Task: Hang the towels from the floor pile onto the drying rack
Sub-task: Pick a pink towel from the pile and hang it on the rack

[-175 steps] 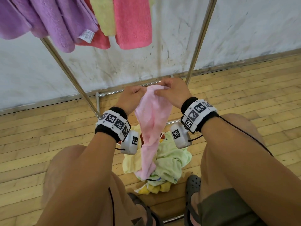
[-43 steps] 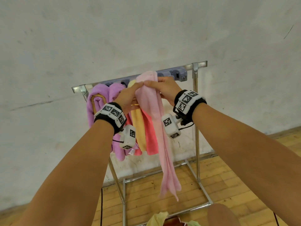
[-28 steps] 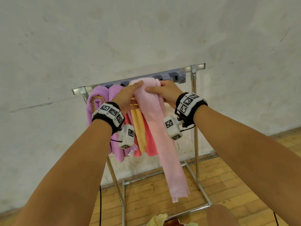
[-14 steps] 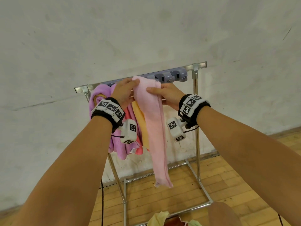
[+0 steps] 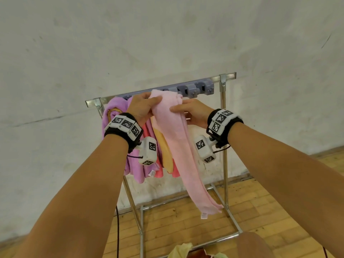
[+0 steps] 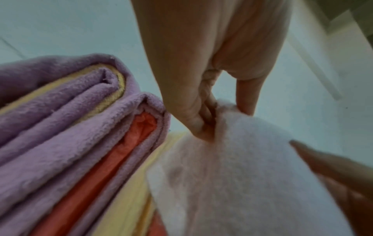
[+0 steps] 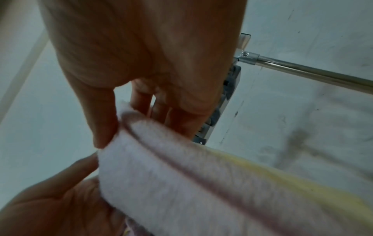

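Hands [image 5: 143, 108] [image 5: 191, 112] pinch fluffy pink towel [image 5: 176, 146] over steel rack [image 5: 223, 116].

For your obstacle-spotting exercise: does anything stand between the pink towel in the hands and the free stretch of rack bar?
Nothing visible does. The pink towel, held by the left hand and right hand, is at the rack bar, right of the hung towels.

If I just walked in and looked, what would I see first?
The long pale pink towel in the middle, with the left hand and right hand pinching its top at the drying rack bar. Left of it hang purple towels, plus orange and yellow ones. At the bottom edge, a bit of the floor pile peeks in.
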Demonstrator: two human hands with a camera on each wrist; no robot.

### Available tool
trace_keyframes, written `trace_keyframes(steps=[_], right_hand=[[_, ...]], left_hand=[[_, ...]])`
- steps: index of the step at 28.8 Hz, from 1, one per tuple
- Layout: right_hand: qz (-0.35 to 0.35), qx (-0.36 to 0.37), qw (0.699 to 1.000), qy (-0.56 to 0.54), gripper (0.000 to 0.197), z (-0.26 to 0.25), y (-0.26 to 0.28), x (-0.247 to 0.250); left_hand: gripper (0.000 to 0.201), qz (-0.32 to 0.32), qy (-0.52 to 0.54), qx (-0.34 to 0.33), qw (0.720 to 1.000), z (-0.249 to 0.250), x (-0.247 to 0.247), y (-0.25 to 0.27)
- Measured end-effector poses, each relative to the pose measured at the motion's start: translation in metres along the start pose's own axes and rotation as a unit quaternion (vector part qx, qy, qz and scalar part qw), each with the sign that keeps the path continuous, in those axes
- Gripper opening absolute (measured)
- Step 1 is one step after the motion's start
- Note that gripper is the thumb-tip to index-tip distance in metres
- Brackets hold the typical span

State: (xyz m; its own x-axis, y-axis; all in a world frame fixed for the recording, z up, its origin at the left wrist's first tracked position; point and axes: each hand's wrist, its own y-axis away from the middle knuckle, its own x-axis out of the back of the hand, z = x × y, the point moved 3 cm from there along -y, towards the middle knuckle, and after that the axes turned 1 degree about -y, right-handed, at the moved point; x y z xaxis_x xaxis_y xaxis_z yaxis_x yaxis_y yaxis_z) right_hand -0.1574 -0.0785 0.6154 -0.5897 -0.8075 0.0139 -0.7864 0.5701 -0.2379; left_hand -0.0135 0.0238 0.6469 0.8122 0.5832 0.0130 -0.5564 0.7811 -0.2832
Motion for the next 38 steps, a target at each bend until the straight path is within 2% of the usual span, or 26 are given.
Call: trace_keyframes(steps=[2,5,7,10,13,16,18,21,23,26,28,30,34,38], right_hand=[[0.014,0.025,1.000,0.006,0.034,-0.006,0.000,0.000],[0.047,0.068,0.996,-0.021,0.033,-0.015,-0.001,0.001],[0.062,0.084,0.994,-0.039,0.032,-0.019,-0.002,0.002],[0.055,0.067,0.996,-0.037,0.034,-0.020,-0.002,0.000],[0.010,0.016,1.000,-0.012,0.034,-0.019,0.002,-0.004],[0.007,0.025,0.999,0.039,0.030,-0.020,0.003,-0.005],[0.042,0.047,0.997,0.045,0.031,-0.022,0.000,-0.002],[0.094,0.068,0.992,0.042,0.035,-0.025,-0.004,0.003],[0.095,0.065,0.993,0.034,0.032,-0.024,-0.004,0.002],[0.039,0.025,0.999,-0.012,0.031,-0.020,0.000,-0.003],[0.024,0.008,0.999,0.023,0.034,-0.018,0.001,-0.002],[0.047,0.028,0.997,0.058,0.038,-0.021,-0.001,0.001],[0.096,0.075,0.992,0.022,0.033,-0.029,-0.006,0.005],[0.068,0.028,0.997,0.024,0.037,-0.028,-0.006,-0.002]], left_hand=[[0.043,-0.009,0.019,0.015,1.000,-0.004,0.003,0.000],[0.045,-0.076,-0.010,0.077,0.994,-0.011,-0.001,0.010],[0.042,-0.096,-0.026,0.070,0.993,-0.012,-0.002,0.013],[0.042,-0.065,-0.022,0.036,0.997,-0.005,-0.002,0.010],[0.039,-0.004,0.022,0.005,1.000,0.004,-0.002,0.007],[0.039,0.034,0.039,-0.004,0.999,0.007,0.000,0.006],[0.044,0.004,0.024,0.029,0.999,0.004,-0.001,0.009],[0.052,-0.074,-0.031,0.070,0.994,-0.001,-0.007,0.015],[0.050,-0.063,-0.040,0.056,0.996,0.002,-0.008,0.017],[0.045,-0.021,-0.013,0.007,1.000,0.010,-0.007,0.015],[0.042,-0.003,0.014,-0.018,1.000,0.013,-0.004,0.012],[0.040,-0.010,0.014,-0.013,1.000,0.014,-0.003,0.014],[0.044,-0.080,-0.033,0.034,0.996,0.010,-0.010,0.021],[0.035,-0.028,-0.010,-0.019,0.999,0.016,-0.007,0.018]])
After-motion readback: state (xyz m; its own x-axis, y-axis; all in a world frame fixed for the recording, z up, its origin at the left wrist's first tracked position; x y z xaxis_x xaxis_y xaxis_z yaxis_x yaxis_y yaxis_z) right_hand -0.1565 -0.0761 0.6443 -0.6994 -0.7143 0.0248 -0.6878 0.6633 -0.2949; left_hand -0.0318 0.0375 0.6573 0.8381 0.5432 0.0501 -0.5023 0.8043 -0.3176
